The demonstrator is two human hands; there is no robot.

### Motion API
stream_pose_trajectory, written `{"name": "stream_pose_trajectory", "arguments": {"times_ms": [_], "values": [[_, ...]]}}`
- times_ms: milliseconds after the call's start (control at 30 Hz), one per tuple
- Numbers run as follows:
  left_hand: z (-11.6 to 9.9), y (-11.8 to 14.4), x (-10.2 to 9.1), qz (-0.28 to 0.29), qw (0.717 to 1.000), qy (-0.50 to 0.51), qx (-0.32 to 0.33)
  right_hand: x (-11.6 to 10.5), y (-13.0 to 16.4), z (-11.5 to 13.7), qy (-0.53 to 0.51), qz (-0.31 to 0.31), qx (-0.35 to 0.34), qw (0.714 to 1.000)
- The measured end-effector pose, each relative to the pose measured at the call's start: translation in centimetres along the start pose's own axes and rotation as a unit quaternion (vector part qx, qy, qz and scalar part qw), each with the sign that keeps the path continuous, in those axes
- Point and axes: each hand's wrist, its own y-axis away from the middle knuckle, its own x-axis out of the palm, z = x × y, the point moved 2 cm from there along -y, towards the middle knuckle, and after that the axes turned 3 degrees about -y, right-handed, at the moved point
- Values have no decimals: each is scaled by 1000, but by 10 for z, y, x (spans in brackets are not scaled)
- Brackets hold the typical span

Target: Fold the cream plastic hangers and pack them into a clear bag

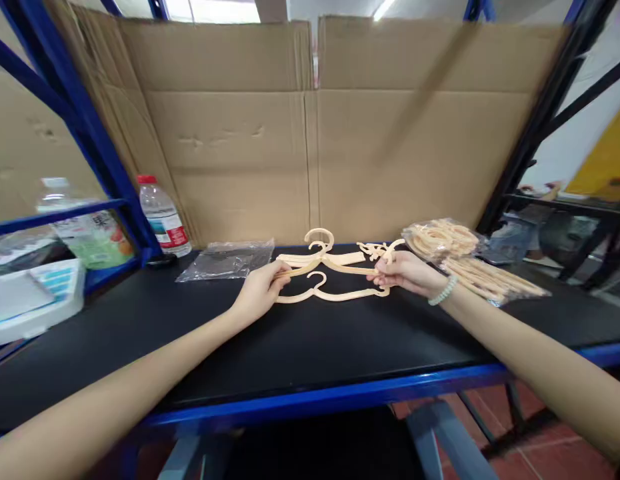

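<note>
At far left we note a water bottle (163, 217) and an empty plastic bag (227, 259) on the black counter (300, 347); our left hand (260, 290) is closed in a pinch on the left tip of a cream plastic hanger (326, 265); its long axis runs left to right between both hands, hook pointing away; a second hanger (333, 293) lies flat just beneath; our right hand (407, 272) pinches the right tip; a bagged bundle of hangers (465, 257) sits just beside that hand.

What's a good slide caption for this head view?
Both hands, left and right, hold cream hangers by the ends over a black table.
</note>
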Motion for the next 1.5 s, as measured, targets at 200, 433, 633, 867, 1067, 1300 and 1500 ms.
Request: {"name": "stream_pose_trajectory", "arguments": {"times_ms": [200,433,633,867,1067,1300,1500], "values": [[1,0,1,8,1000,-11,-4,0,0,-2,3,-5,-18,1000],[-5,1,-1,45,998,-44,3,-5,-5,-5,-17,-21,-43,999],[-12,-2,-14,56,992,-114,-3,-3,-4,-5,-26,-6,-50,998],[-13,-6,-30,98,966,-240,9,-11,-7,-1,-68,6,-79,995],[-14,-8,-41,145,942,-300,34,-31,-14,1,-74,-16,-85,993],[-11,-8,-40,202,932,-290,75,-36,-14,2,-54,-15,-94,994],[-11,-6,-46,208,940,-256,84,-51,-18,5,-21,-6,-101,995]]}}
